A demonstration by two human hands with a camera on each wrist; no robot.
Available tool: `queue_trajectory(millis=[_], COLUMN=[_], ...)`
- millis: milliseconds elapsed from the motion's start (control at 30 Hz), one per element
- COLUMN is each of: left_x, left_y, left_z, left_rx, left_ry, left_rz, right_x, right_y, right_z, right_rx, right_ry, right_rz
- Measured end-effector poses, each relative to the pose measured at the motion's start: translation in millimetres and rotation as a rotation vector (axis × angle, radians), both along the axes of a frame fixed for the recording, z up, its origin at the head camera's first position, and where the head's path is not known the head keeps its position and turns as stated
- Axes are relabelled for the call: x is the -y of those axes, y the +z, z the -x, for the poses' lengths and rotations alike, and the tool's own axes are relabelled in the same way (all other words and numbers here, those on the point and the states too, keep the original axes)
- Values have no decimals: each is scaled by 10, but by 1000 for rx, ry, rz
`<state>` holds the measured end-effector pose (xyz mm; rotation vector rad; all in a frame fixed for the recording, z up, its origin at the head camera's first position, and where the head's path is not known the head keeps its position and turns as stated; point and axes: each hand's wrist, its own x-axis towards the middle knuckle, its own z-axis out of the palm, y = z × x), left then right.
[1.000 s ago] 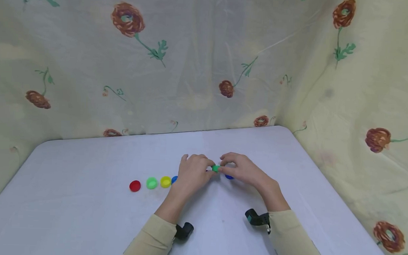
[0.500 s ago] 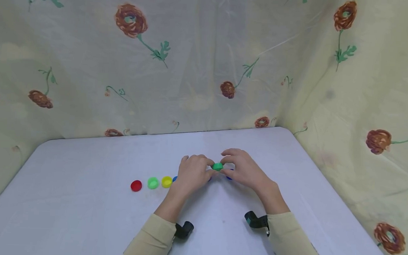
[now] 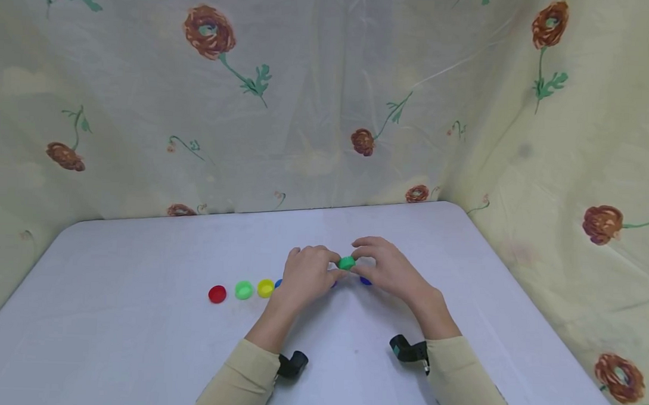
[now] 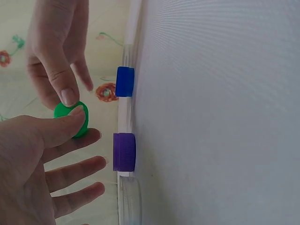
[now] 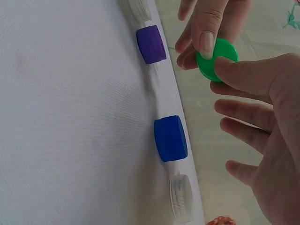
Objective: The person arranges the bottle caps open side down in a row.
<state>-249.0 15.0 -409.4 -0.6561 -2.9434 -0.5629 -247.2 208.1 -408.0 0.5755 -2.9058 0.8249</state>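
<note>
Nearest the person, 2 pale sleeves (image 3: 243, 375) reach forward over the white table (image 3: 137, 339), each wrist carrying a small black camera. Past them, the left hand (image 3: 306, 273) and the right hand (image 3: 389, 269) meet above the middle of the table and together pinch 1 green cap (image 3: 346, 263), lifted clear of the surface: the left thumb and forefinger close on it from one side, the right thumb and forefinger from the other, while the remaining fingers (image 5: 239, 122) of both hands spread loosely and hold nothing. Directly under the hands, a purple cap (image 4: 124, 151) and a blue cap (image 5: 169, 138) sit on the table near each other, with clear caps (image 5: 180, 198) alongside them. Off to the left runs a row of a red cap (image 3: 216, 294), a light green cap (image 3: 243, 290) and a yellow cap (image 3: 265, 288), close together. Beyond the table hangs a floral curtain (image 3: 317, 95).
</note>
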Motion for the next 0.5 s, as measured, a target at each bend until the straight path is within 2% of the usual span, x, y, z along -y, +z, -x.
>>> queue_trajectory(millis=[200, 500], left_x=[-1, -15], left_y=[0, 29], left_z=[-4, -19], left_rx=[-20, -73], left_ry=[0, -24], left_rz=[-5, -28], right_x=[-16, -51], right_y=[-19, -52], right_z=[11, 42], right_rx=[96, 270], right_ry=[-12, -31], right_rz=[119, 231])
